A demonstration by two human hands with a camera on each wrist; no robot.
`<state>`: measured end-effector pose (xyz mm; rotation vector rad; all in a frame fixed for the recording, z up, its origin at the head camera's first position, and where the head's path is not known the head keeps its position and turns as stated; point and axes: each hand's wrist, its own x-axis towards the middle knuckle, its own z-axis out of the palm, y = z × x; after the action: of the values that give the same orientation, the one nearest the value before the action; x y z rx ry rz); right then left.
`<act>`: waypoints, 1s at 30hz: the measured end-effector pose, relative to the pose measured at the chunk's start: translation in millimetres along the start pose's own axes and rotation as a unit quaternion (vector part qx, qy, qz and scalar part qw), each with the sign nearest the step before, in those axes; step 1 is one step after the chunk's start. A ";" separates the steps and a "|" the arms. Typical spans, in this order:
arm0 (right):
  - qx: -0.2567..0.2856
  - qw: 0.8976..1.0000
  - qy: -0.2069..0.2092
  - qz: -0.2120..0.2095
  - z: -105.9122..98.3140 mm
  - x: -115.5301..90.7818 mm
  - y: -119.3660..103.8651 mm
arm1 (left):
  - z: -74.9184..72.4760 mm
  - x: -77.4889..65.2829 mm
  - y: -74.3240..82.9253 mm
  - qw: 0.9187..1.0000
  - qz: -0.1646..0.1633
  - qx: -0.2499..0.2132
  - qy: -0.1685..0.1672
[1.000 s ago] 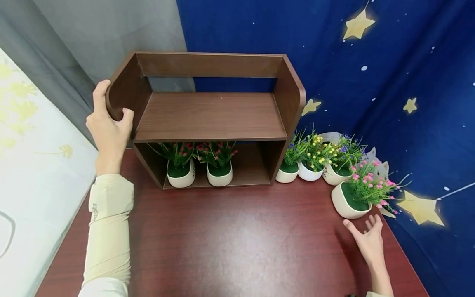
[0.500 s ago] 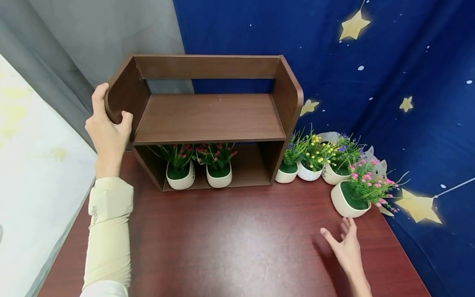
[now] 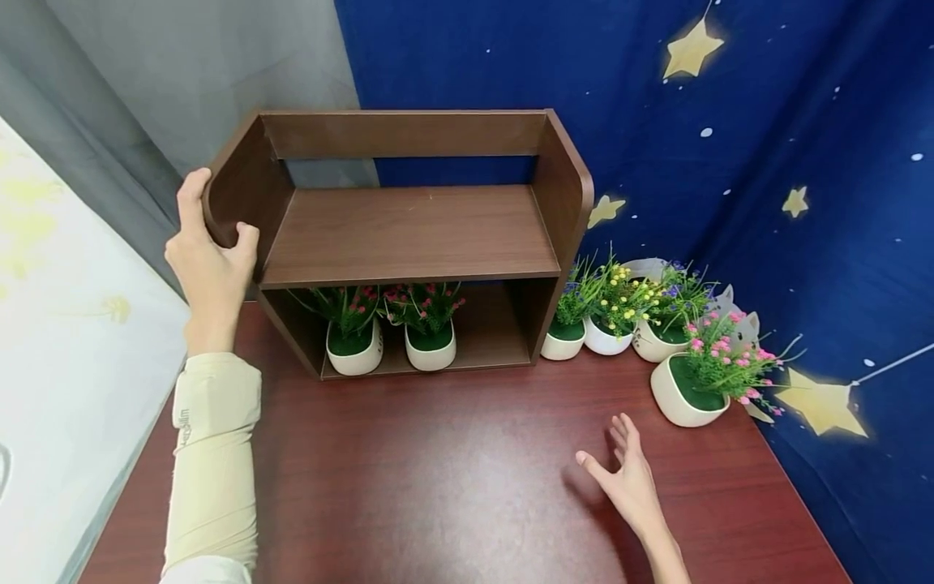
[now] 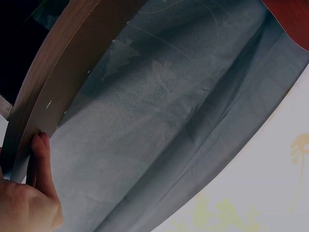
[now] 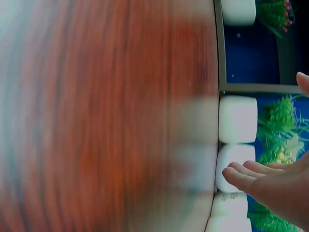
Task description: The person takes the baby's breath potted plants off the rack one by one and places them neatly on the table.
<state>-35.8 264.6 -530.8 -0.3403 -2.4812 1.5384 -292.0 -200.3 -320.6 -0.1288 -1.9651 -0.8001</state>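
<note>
My left hand [image 3: 212, 255] grips the front edge of the left side panel of a brown wooden shelf [image 3: 409, 231], thumb on the inner face and fingers outside. The left wrist view shows those fingers [image 4: 43, 164] against the panel's outer face. Over the table, my right hand [image 3: 626, 478] is held with fingers spread and nothing in it. To its upper right stands a cream pot with pink flowers [image 3: 689, 393]. Two cream pots with red-pink flowers, a left one [image 3: 355, 350] and a right one [image 3: 430, 349], sit in the shelf's lower compartment.
Beside the shelf's right side stand a pot with blue flowers [image 3: 563, 341], a white pot with yellow flowers [image 3: 608, 337] and a pot with purple flowers [image 3: 657, 341]. A grey and blue curtain [image 3: 467, 49] hangs behind. The reddish table [image 3: 438, 470] has its right edge near the pink-flowered pot.
My right hand has moved left across the table, away from the pink-flowered pot, fingers still spread. The left hand keeps its grip on the shelf panel. The view has shifted slightly.
</note>
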 end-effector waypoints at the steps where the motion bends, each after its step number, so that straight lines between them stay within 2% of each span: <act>1: 0.001 1.000 -0.003 -0.004 2.8 0.5 -1.1 | -0.5 0.2 -0.2 1.000 -0.004 0.002 -0.001; 3: 0.005 1.000 -0.006 -0.009 8.5 1.5 -3.5 | -1.3 0.5 -0.6 1.000 -0.007 0.003 -0.004; 10: 0.024 0.999 -0.020 -0.032 30.0 4.9 -12.5 | -1.5 0.1 -5.2 1.000 0.020 -0.002 0.000; 15: 0.039 0.997 -0.039 -0.049 45.9 7.6 -27.3 | -1.3 1.7 -4.1 1.000 0.025 -0.006 0.000; 22: 0.050 0.994 -0.061 -0.080 63.7 7.3 -69.1 | -1.0 1.6 -0.5 1.000 0.010 -0.006 -0.004; 25: 0.054 0.993 -0.074 -0.080 72.7 10.6 -76.6 | -0.7 0.4 -0.7 1.000 0.005 -0.006 -0.005; 27: 0.052 0.992 -0.078 -0.089 82.0 16.5 -69.7 | -0.8 -0.2 -0.9 1.000 0.002 -0.006 -0.005; 30: 0.053 0.991 -0.082 -0.096 91.3 21.3 -75.8 | -0.8 -0.2 -1.2 1.000 0.005 -0.006 -0.004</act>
<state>-89.2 160.6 -501.6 0.0426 -2.4525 1.6696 -291.8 -201.7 -321.1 -0.1491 -1.9666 -0.8068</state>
